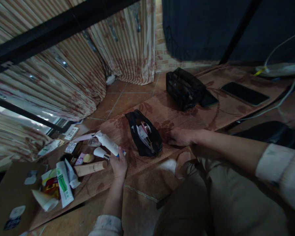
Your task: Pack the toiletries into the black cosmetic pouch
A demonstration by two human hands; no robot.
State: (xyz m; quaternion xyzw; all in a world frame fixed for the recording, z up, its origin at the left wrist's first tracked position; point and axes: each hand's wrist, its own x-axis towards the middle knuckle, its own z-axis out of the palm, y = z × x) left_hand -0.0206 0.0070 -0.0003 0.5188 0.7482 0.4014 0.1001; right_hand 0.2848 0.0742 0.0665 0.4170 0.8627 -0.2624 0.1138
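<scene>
My left hand (119, 165) is closed on a white squeeze tube (108, 143) with a blue end, held tilted over the cosmetics on the left. Just beside it lies a makeup brush (100, 152) with pale bristles; whether my fingers touch its handle I cannot tell. My right hand (180, 136) rests on the brown patterned mat (105, 177), its fingers in shadow. Between both hands stands a black pouch (147, 149), unzipped, with a white item (142, 132) and a pinkish round one (145, 126) inside.
Several tubes lie left, among them a green-and-white tube (64, 185) and a beige tube (90, 168), near a cardboard box (12, 193). A black bag (184, 88), a phone (244, 92) and a white cable (282, 101) are on the right. Striped curtains (127, 49) hang behind.
</scene>
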